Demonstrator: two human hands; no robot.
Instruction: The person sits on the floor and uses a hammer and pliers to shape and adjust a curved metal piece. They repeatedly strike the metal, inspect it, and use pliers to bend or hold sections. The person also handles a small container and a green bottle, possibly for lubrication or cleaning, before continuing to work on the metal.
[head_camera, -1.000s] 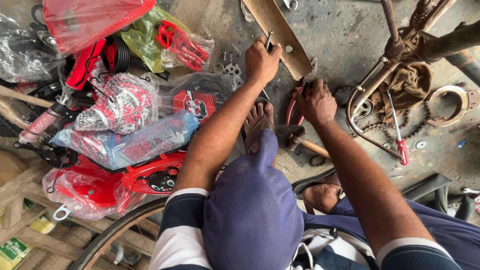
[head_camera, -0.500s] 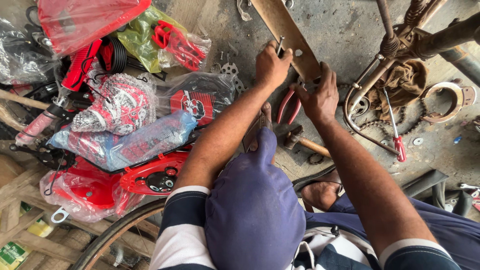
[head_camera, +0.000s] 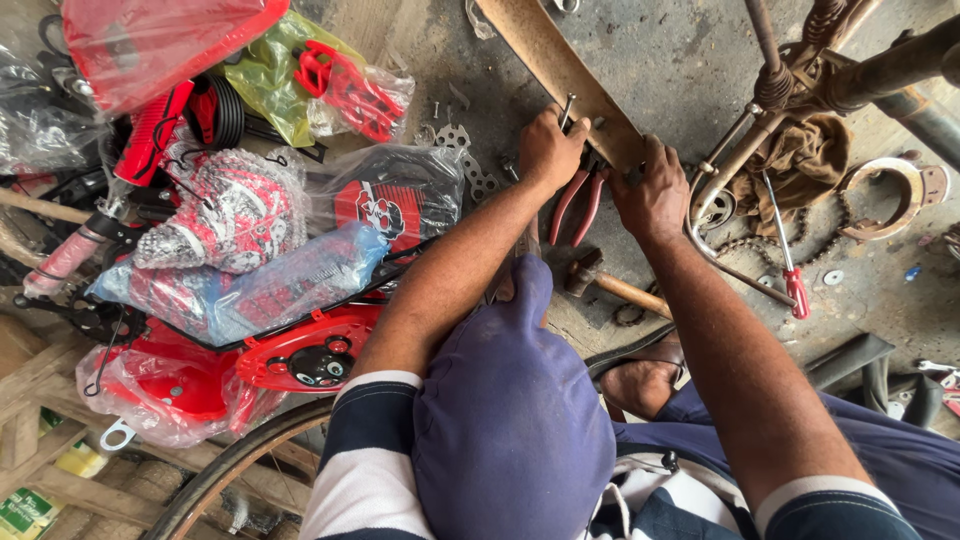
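My left hand (head_camera: 548, 150) pinches a small metal pin (head_camera: 567, 106) upright against a long rusty brown bar (head_camera: 560, 60) that runs diagonally across the concrete floor. My right hand (head_camera: 655, 195) grips the lower edge of the same bar, just to the right. Red-handled pliers (head_camera: 578, 205) lie on the floor between and below the two hands. My knee in blue trousers (head_camera: 510, 420) fills the lower middle of the view.
A hammer (head_camera: 610, 287) lies below the pliers. A red-handled screwdriver (head_camera: 788, 265), a chain (head_camera: 745, 245), a brown rag (head_camera: 800, 160) and a rusty bicycle frame (head_camera: 800, 90) are at the right. Bagged red parts (head_camera: 250, 230) pile up at the left, with a tyre (head_camera: 230, 470) below.
Both hands have moved up and away from me onto the rusty bar. The right hand has left the red pliers, which now lie on the floor.
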